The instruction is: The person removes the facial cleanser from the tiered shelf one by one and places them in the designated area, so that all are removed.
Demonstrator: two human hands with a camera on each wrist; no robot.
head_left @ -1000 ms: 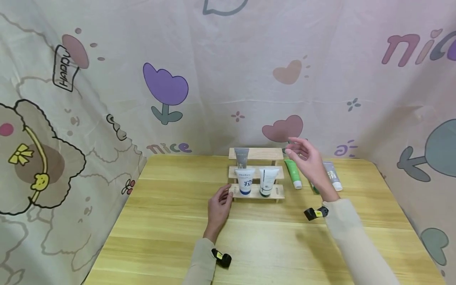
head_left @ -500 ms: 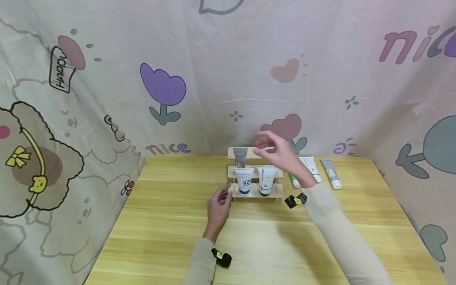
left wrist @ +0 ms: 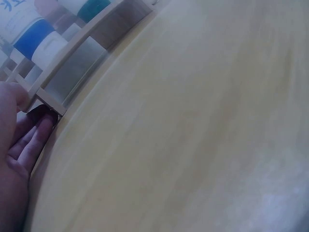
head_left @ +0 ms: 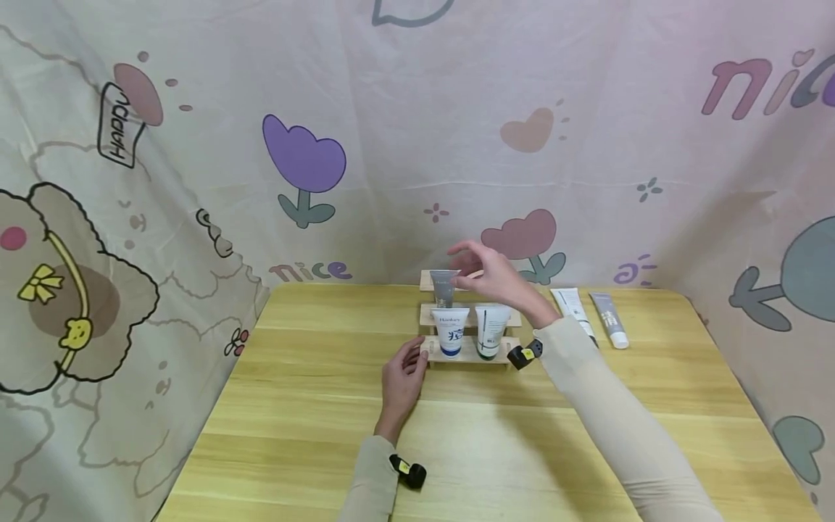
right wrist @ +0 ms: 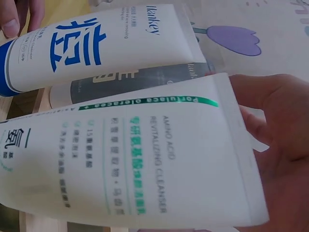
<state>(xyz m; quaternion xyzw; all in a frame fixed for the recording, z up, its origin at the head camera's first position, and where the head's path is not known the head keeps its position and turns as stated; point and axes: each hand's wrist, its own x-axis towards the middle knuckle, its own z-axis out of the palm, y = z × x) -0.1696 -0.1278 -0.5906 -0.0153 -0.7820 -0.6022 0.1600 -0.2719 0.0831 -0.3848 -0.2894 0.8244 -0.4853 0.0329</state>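
A three-step wooden rack [head_left: 471, 353] stands on the table. In the head view my left hand [head_left: 401, 380] grips the left end of its lowest step; the left wrist view shows fingers [left wrist: 36, 137] at that end. On that step stand a white tube with a blue cap [head_left: 450, 330] and a white tube with a green cap [head_left: 491, 330]. Behind them a grey tube [head_left: 443, 288] stands on the middle step. My right hand [head_left: 492, 278] is at its top right edge, thumb and fingers apart. In the right wrist view the white tubes partly hide the grey tube [right wrist: 130, 82].
Right of the rack, a white tube [head_left: 572, 308] and a grey tube with a white cap [head_left: 609, 319] lie on the wooden table [head_left: 313, 377]. My right sleeve [head_left: 587, 384] hides part of the white one. A patterned cloth [head_left: 391, 145] hangs behind the table.
My right hand has moved left, from above the tubes lying on the table to the standing grey tube. The green tube is now hidden behind my arm. My left hand stays on the rack.
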